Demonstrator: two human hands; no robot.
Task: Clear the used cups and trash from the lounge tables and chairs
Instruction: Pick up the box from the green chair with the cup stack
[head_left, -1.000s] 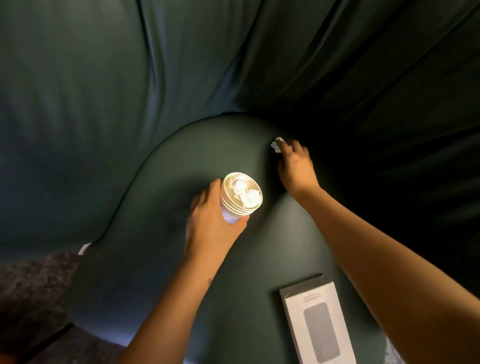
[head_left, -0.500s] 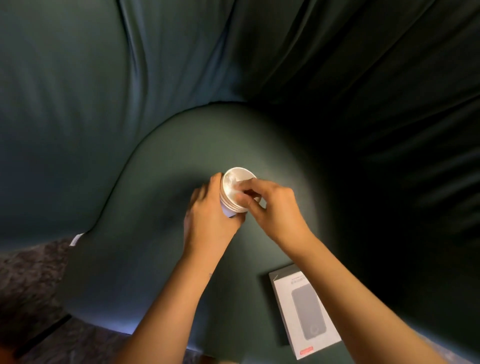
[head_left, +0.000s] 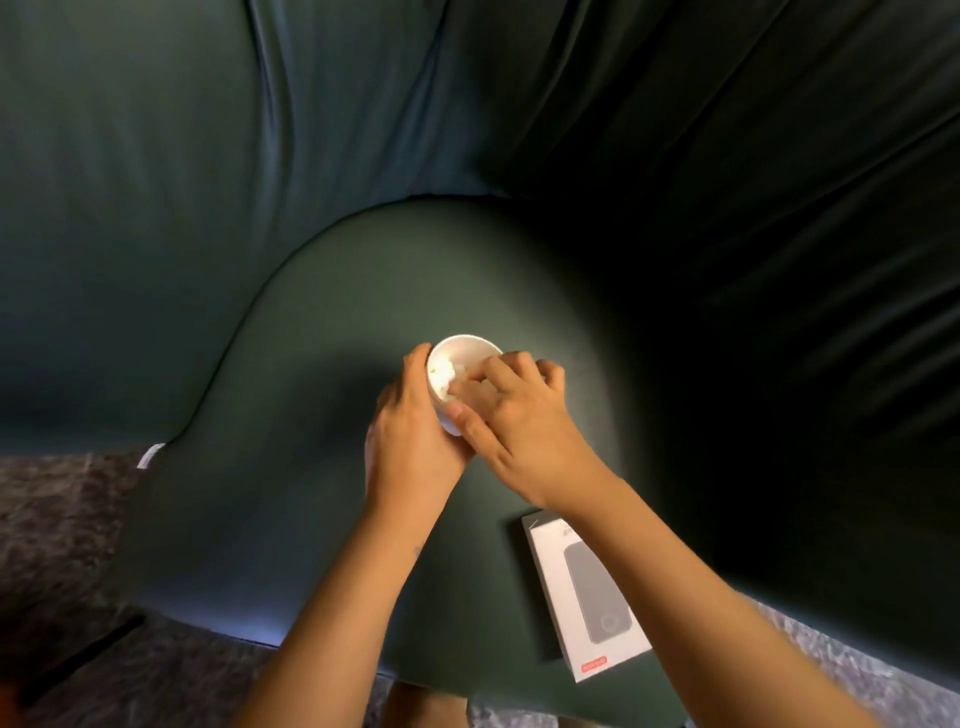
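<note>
A stack of white paper cups (head_left: 467, 341) is held upright over the dark green chair seat (head_left: 332, 332). My left hand (head_left: 410, 447) grips the stack from the left side. Crumpled white paper (head_left: 443, 375) fills the top cup. My right hand (head_left: 524, 426) lies over the cup mouth, its fingertips pressing down on the paper inside and its thumb outside along the near wall. The lower part of the stack is hidden by both hands.
A white box (head_left: 587, 597) printed with a grey device lies on the seat's front right, partly under my right forearm. The chair's tall green backrest (head_left: 208, 130) wraps round the seat. Grey carpet (head_left: 52, 519) lies to the left, and a small white tag (head_left: 150, 454) sits at the seat's left edge.
My right hand took a white scrap from the back of the seat, carried it to the cup and now pushes it in. My left hand kept hold of the cups.
</note>
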